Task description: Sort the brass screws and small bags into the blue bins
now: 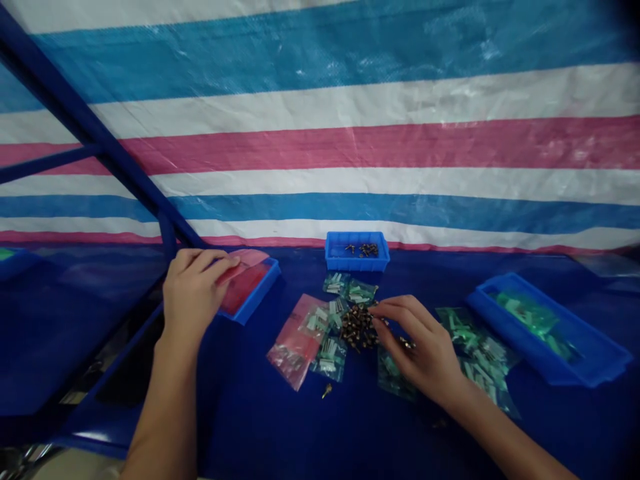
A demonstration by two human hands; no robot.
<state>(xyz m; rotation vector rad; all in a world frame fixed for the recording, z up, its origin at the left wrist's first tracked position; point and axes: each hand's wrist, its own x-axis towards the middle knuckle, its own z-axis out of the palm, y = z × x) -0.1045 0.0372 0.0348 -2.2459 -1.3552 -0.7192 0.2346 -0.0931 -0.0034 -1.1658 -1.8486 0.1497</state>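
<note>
At nine o'clock, the left hand pinches the edge of a limp pink plastic bag; at four o'clock, the right hand, grip unclear, curves toward a central heap of tiny brass fittings, light and best pinched singly.

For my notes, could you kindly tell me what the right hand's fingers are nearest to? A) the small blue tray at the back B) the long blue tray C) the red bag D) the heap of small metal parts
D: the fingers of the right hand reach to the edge of the heap of small metal parts.
</note>
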